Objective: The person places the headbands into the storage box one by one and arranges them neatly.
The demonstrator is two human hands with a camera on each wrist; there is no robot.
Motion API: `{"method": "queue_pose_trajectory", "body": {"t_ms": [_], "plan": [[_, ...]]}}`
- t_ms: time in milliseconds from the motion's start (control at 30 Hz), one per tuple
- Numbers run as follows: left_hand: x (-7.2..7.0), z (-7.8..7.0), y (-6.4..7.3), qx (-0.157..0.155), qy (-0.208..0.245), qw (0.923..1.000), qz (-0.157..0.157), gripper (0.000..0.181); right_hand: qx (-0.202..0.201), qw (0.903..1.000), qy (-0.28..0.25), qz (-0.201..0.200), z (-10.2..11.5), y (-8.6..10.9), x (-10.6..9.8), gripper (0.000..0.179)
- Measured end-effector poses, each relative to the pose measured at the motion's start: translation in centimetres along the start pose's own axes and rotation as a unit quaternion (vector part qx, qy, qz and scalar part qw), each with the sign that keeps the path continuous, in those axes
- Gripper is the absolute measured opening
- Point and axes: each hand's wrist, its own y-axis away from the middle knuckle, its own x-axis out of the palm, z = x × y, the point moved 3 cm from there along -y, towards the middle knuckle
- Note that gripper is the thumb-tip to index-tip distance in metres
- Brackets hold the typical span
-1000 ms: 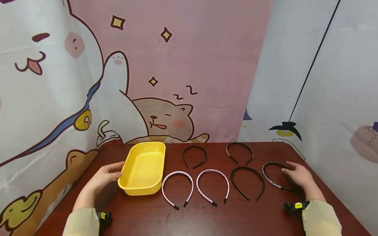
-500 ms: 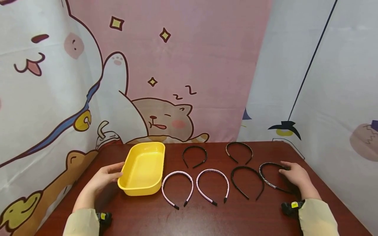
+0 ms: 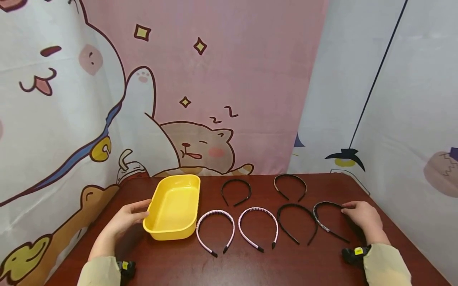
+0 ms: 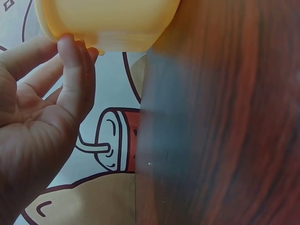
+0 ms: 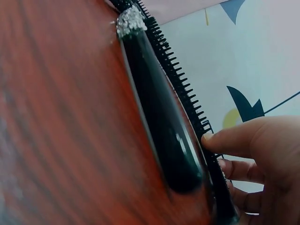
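Observation:
A yellow plastic tray (image 3: 169,234) stands at the left of the table. My left hand (image 3: 130,214) pinches its left rim between thumb and fingers, and in the left wrist view the thumb tip lies against the tray's wall (image 4: 112,28). On the right, my right hand (image 3: 363,218) pinches one arm of a black headband with a silver glittery section (image 3: 321,225). The right wrist view shows the band's comb teeth and its smooth black end (image 5: 157,112), with the thumb on the toothed arm. Close beside it on the left lies a plain black headband (image 3: 287,231).
Two pink-and-black wrapped headbands (image 3: 233,230) lie mid-table near the tray. Behind them are a thin black headband (image 3: 236,180) and a dark patterned one (image 3: 290,175). Cartoon-printed cloth (image 3: 257,79) walls in the back and sides of the dark red table (image 3: 229,270).
My right hand has shifted left with the glittery headband. The plain black headband beside it has slid slightly left too. The left hand and tray have stayed put; the head view tilts slightly up.

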Motion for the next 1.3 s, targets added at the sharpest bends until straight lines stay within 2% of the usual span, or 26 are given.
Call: {"method": "queue_pose_trajectory", "body": {"t_ms": [167, 300, 467, 633, 833, 1033, 1300], "plan": [[0.2, 0.2, 0.2, 0.000, 0.008, 1.0000, 0.002, 0.059, 0.008, 0.9999, 0.008, 0.002, -0.2, 0.4, -0.5, 0.042], [0.2, -0.2, 0.0, 0.003, 0.009, 1.0000, 0.002, 0.060, 0.011, 0.9998, 0.009, -0.010, -0.4, 0.4, -0.9, 0.041], [0.0, -0.7, -0.1, 0.000, 0.009, 0.9999, 0.007, 0.062, 0.016, 0.9996, -0.001, -0.021, -0.6, 0.1, -1.3, 0.041], [0.0, -0.6, -0.1, 0.002, 0.007, 0.9999, 0.010, 0.061, 0.015, 0.9995, -0.014, -0.024, -1.1, 0.0, -1.2, 0.044], [-0.1, -0.4, -0.1, 0.002, 0.006, 1.0000, 0.006, 0.061, 0.035, 0.9972, -0.067, -0.001, -1.2, 0.1, -0.9, 0.051], [-0.1, -0.3, -0.1, -0.004, 0.006, 1.0000, 0.003, 0.061, 0.062, 0.9879, -0.141, 0.019, -1.2, 0.1, -0.5, 0.055], [-0.3, -0.2, 0.0, -0.003, 0.007, 1.0000, 0.006, 0.062, 0.059, 0.9799, -0.188, 0.029, -1.4, -0.2, -0.3, 0.058]]}}
